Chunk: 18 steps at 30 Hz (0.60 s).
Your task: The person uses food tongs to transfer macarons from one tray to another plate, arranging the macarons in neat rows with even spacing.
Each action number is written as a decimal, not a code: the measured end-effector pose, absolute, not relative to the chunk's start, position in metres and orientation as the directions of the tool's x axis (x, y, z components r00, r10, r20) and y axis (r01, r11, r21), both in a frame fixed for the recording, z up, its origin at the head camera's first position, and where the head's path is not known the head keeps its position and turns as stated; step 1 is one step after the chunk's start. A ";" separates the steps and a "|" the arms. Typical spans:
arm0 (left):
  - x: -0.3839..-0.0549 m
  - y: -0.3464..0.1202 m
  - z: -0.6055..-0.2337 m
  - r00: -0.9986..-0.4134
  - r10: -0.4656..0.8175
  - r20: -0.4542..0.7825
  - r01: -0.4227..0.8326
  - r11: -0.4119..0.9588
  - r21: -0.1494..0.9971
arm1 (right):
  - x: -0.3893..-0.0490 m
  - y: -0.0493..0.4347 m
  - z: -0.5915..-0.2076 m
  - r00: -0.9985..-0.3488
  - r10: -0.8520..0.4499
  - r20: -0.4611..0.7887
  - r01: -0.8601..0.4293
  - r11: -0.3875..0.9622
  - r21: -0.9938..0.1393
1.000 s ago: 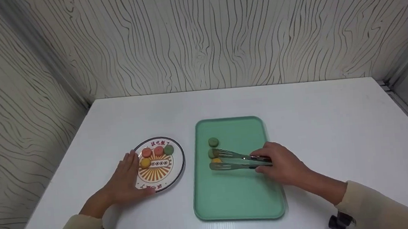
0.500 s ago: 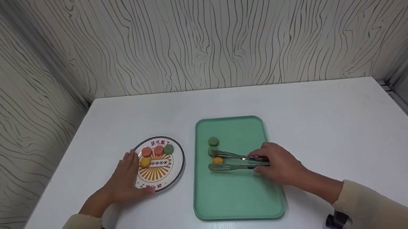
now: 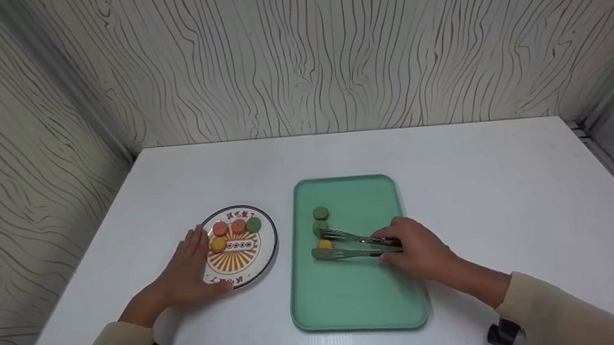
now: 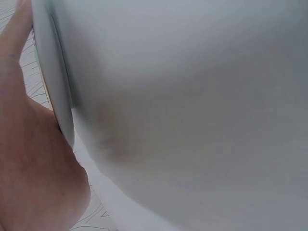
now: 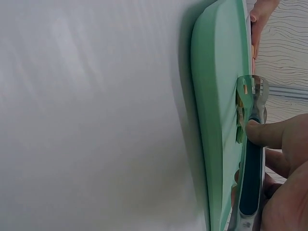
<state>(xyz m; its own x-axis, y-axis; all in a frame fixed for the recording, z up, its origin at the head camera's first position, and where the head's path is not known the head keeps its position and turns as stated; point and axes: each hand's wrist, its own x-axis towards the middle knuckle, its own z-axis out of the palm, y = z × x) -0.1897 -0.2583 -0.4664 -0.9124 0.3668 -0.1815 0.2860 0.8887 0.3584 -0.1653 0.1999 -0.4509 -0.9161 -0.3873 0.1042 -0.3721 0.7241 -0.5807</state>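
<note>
Green tray [image 3: 359, 296] holds three macarons [image 3: 320, 213]; plate [image 3: 263, 258], four.

Pale glare streaks the softly shadowed tabletop [image 5: 96, 106].

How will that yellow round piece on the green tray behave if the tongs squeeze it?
The yellow round piece looks small, so probably light. Its curved edge may slip between the tongs. It seems to lie flat on the green tray, so likelier to slide than roll.
</note>
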 end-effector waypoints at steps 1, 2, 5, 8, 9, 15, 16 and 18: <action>-0.190 -0.258 -0.466 -0.913 0.367 -0.179 0.287 0.888 0.358 | -0.165 0.200 -0.452 -0.915 -0.389 0.107 -0.375 0.721 -0.582; -0.189 -0.258 -0.466 -0.913 0.368 -0.177 0.289 0.888 0.357 | -0.165 0.199 -0.452 -0.914 -0.391 0.109 -0.377 0.720 -0.583; -0.189 -0.259 -0.466 -0.913 0.366 -0.178 0.288 0.890 0.355 | -0.166 0.198 -0.453 -0.914 -0.392 0.107 -0.375 0.714 -0.591; -0.190 -0.259 -0.468 -0.914 0.364 -0.181 0.285 0.891 0.353 | -0.166 0.196 -0.453 -0.916 -0.388 0.098 -0.366 0.712 -0.600; -0.190 -0.260 -0.468 -0.914 0.362 -0.182 0.283 0.892 0.353 | -0.166 0.195 -0.453 -0.917 -0.387 0.096 -0.363 0.711 -0.603; -0.191 -0.260 -0.469 -0.916 0.361 -0.178 0.282 0.891 0.357 | -0.166 0.193 -0.453 -0.920 -0.381 0.091 -0.354 0.708 -0.612; -0.191 -0.259 -0.469 -0.916 0.361 -0.177 0.282 0.891 0.356 | -0.166 0.193 -0.453 -0.920 -0.381 0.090 -0.353 0.709 -0.610; -0.191 -0.259 -0.469 -0.917 0.360 -0.173 0.283 0.891 0.356 | -0.167 0.193 -0.453 -0.921 -0.380 0.090 -0.352 0.710 -0.610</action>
